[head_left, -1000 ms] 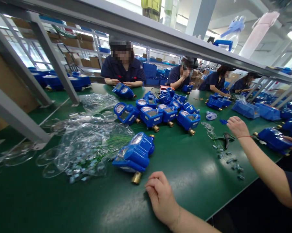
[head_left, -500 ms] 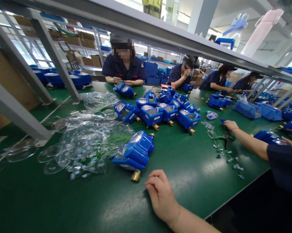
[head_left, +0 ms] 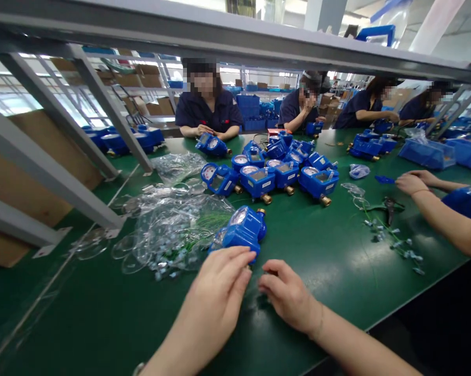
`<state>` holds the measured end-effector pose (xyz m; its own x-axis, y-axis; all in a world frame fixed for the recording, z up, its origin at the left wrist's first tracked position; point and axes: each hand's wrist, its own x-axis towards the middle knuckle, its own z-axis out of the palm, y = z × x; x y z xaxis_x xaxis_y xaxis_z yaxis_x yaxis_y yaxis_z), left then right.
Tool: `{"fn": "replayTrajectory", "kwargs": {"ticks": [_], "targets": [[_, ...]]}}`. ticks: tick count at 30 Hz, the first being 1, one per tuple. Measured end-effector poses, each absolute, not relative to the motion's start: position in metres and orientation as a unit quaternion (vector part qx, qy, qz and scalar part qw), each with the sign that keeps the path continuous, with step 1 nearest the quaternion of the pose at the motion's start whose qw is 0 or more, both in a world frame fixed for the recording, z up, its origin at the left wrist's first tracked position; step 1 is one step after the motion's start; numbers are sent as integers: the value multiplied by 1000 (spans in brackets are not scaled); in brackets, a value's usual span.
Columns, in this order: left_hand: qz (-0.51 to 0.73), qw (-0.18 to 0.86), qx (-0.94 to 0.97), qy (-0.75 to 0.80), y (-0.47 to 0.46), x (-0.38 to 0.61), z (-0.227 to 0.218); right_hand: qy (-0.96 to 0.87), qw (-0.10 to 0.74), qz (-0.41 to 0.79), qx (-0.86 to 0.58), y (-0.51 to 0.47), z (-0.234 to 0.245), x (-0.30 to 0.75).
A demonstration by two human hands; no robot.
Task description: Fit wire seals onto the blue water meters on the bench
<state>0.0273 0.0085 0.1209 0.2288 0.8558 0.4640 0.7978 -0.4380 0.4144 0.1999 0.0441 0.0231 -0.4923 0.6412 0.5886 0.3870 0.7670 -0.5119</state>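
A blue water meter (head_left: 245, 224) with a round dial and brass pipe ends lies on the green bench in front of me. My left hand (head_left: 220, 292) is at its near end, fingers and thumb closed about the brass fitting, mostly hiding it. Just to the right, my right hand (head_left: 288, 292) is curled in a pinch, apart from the meter. Something small and dark shows at its fingertips, too unclear to name. Left of the meter spreads a clear plastic bag (head_left: 168, 219) with green wires and small pale-blue tags.
Several more blue meters (head_left: 257, 180) stand grouped behind. Pliers (head_left: 390, 209) and loose tagged wires (head_left: 400, 245) lie at right, near a co-worker's hands (head_left: 413, 183). Metal shelf legs (head_left: 106, 104) rise at left; a shelf beam (head_left: 235, 39) crosses above. Other people sit across the bench.
My left hand has come into view and reached the near end of the meter. My right hand stays curled beside it. The view has shifted; the co-worker at right now shows both hands together.
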Motion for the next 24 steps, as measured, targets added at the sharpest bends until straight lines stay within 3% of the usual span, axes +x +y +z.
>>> {"fn": "replayTrajectory", "kwargs": {"ticks": [5,10,13,16,21,24], "targets": [[198,172,811,523,30,31,93,-835,426,161,-308,58,31,205],[288,211,722,593,22,30,89,-822,443,153,-323,61,31,199],[269,280,720,575,18,34,88,-813,450,174,-327,56,33,197],[278,326,706,564,19,38,83,-767,475,275,-332,52,32,197],[284,361,683,568,19,42,81,-533,532,594,-282,52,19,193],[269,356,674,589,16,45,83,-448,533,674,-246,50,12,191]]}}
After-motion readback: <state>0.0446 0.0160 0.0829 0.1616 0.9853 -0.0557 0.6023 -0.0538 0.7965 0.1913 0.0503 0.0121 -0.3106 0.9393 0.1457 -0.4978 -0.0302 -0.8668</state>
